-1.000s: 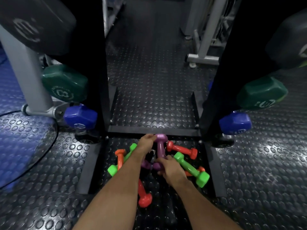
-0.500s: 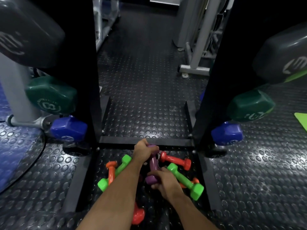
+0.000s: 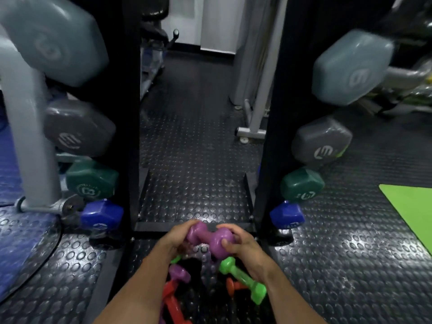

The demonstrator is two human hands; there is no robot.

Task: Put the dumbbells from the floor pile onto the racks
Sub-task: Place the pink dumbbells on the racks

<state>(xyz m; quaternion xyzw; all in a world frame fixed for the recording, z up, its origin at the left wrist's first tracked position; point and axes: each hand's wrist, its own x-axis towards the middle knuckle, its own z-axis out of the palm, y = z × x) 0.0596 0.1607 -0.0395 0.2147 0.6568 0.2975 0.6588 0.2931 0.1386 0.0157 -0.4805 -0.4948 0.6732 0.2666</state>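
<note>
Purple dumbbell [image 3: 210,237] in both hands; floor pile [image 3: 243,279] beneath, racks [image 3: 271,136] flanking.

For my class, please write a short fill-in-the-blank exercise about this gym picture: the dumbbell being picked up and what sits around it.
1. Both hands, the left hand and the right hand, hold one dumbbell whose colour is ______.
2. On the floor just under the right hand lies a dumbbell coloured ______.
3. The lowest dumbbell on the right rack is coloured ______.
4. The flat mat at the right edge is coloured ______.

Missing words: purple; green; blue; green
</note>
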